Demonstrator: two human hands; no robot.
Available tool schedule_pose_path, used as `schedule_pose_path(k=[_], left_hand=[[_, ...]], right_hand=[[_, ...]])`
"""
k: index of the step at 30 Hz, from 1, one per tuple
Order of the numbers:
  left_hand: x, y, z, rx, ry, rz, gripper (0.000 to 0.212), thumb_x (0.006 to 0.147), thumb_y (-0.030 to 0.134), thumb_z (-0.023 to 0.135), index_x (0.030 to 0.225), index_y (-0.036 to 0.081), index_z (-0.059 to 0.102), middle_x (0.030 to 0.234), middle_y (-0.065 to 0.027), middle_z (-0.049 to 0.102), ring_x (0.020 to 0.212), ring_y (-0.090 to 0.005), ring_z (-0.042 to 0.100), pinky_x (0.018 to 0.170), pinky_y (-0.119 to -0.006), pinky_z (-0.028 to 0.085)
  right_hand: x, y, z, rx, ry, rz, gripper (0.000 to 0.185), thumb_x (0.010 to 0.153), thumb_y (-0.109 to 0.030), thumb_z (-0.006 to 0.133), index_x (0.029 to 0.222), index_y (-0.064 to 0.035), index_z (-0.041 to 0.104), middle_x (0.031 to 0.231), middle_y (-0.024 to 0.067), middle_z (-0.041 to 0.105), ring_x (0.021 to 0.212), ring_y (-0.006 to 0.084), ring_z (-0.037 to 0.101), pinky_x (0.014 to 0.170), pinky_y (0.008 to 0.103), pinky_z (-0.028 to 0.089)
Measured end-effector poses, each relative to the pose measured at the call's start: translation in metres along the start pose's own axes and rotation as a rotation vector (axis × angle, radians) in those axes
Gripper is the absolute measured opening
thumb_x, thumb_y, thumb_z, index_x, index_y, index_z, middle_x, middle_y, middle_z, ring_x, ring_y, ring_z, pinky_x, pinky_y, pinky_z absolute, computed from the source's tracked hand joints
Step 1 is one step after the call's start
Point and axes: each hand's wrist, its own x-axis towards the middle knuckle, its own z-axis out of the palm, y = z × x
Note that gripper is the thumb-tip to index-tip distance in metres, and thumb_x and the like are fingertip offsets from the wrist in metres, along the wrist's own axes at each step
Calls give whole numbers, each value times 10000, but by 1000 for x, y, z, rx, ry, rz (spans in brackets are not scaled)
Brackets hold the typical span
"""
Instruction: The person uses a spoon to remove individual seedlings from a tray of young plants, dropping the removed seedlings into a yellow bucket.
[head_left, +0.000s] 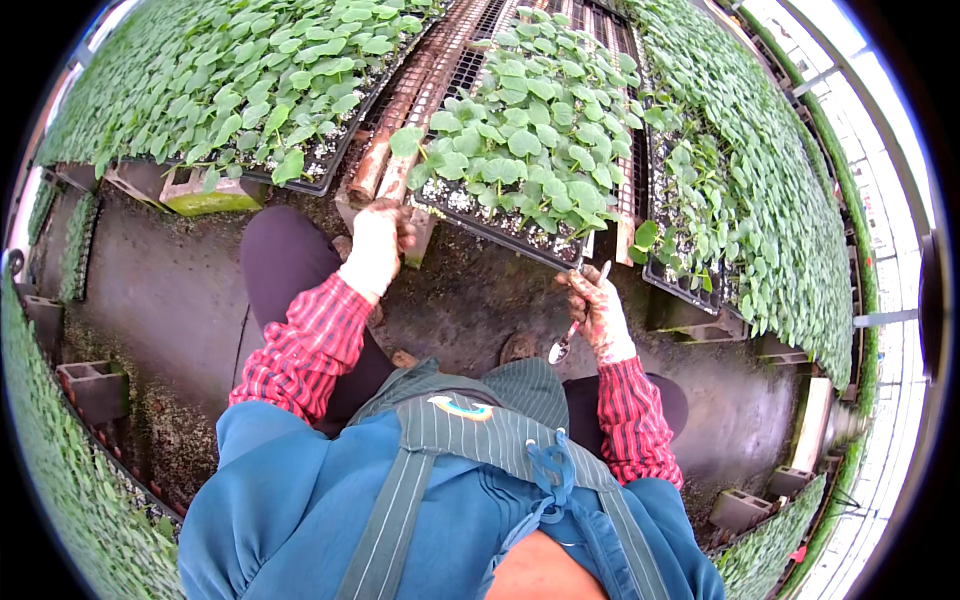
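Observation:
In front of me, a black plug tray (499, 238) full of leafy green seedlings (525, 135) lies on a wire-mesh bench. My right hand (596, 311), stained with soil, holds a metal spoon (559, 350), its bowl hanging down below the fingers. The fingertips of that hand are close to the tray's near right corner; whether they touch it is unclear. My left hand (379, 244) is beside the tray's near left corner, by the end of a wooden rail (395, 176). Its fingers are curled and partly hidden, so any hold on something there cannot be made out.
Seedling trays crowd the bench to the left (247, 90) and right (750, 195). Concrete blocks (214, 191) support the bench. More blocks (94, 390) and seedlings stand behind me at both sides. Dark, damp ground sheeting (172, 262) covers the floor around my knees.

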Motion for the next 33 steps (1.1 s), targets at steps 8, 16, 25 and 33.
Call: schedule_pose_path(k=[8, 16, 25, 33], left_hand=[[52, 42, 31, 286, -422, -136, 72, 834, 155, 561, 883, 103, 569, 595, 32, 485, 409, -57, 384, 331, -205, 291], [62, 33, 54, 31, -630, -368, 94, 821, 64, 582, 761, 104, 521, 570, 39, 452, 368, -57, 342, 312, -206, 271], [12, 33, 84, 41, -721, -168, 198, 847, 121, 583, 978, -20, 536, 669, 18, 517, 450, -38, 393, 374, -186, 312], [-1, 21, 92, -83, -728, -170, 204, 838, 136, 596, 936, -41, 571, 633, 13, 514, 451, -42, 413, 379, -194, 335]], right_hand=[[16, 21, -11, 199, 192, -137, 98, 858, -111, 579, 933, -90, 520, 849, 76, 604, 470, 36, 369, 370, 173, 267], [32, 37, -33, 436, 284, -164, 97, 889, -175, 543, 874, -80, 536, 674, -24, 485, 454, 38, 311, 378, 184, 215], [34, 41, -37, 684, 368, -42, 181, 904, -237, 515, 852, -68, 555, 543, -46, 395, 429, 52, 318, 375, 193, 220], [36, 42, -58, 642, 284, 8, 195, 916, -244, 486, 887, -68, 563, 589, -45, 405, 445, 50, 322, 393, 192, 243]])
